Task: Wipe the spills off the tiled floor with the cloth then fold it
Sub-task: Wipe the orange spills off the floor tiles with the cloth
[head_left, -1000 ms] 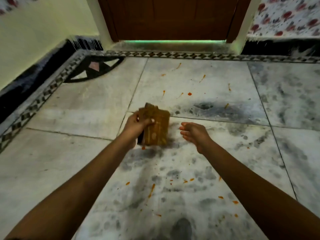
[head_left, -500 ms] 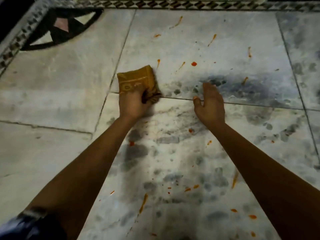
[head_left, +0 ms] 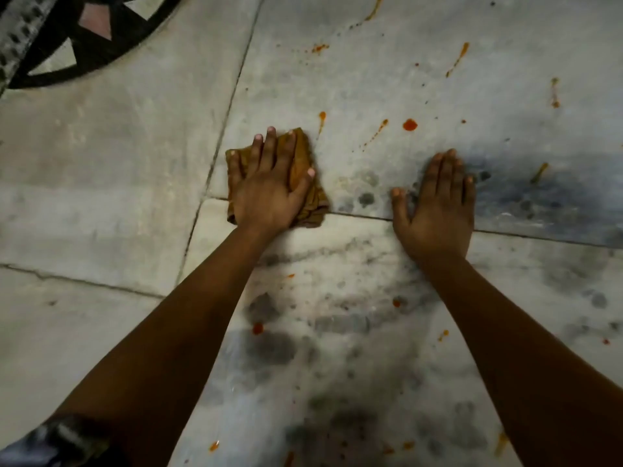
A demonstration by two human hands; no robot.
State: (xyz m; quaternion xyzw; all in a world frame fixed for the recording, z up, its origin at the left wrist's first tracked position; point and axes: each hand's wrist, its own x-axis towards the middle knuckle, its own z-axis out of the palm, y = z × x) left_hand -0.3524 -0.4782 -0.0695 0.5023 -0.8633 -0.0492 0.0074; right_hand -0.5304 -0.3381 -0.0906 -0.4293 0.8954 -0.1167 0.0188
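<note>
We have our left hand [head_left: 269, 190] spread flat on the mustard-yellow cloth [head_left: 303, 163], fingers straight and splayed, pressing it down onto the tiled floor [head_left: 101, 183] rather than gripping it. The cloth lies bunched under the palm, straddling the grout line where two tiles meet, close beside the nearest orange-red spills [head_left: 409, 124], which sit just beyond it and to its right. Flattening the palm likely gives us even pressure for a wiping stroke toward those drops.

Our right hand [head_left: 436, 207] rests open on the bare tile, well apart from the cloth, fingers together and straight, holding nothing; we judge it is bracing our weight as we lean low. More splashes dot the floor nearer to us, between the forearms and beyond the right arm, so wiping has barely begun.

Half a second ago the left hand was curled round the cloth, and the right hand was only just reaching the floor. Now the cloth is pinned flat, the right palm is planted, and our view sits much closer to the tiles.
</note>
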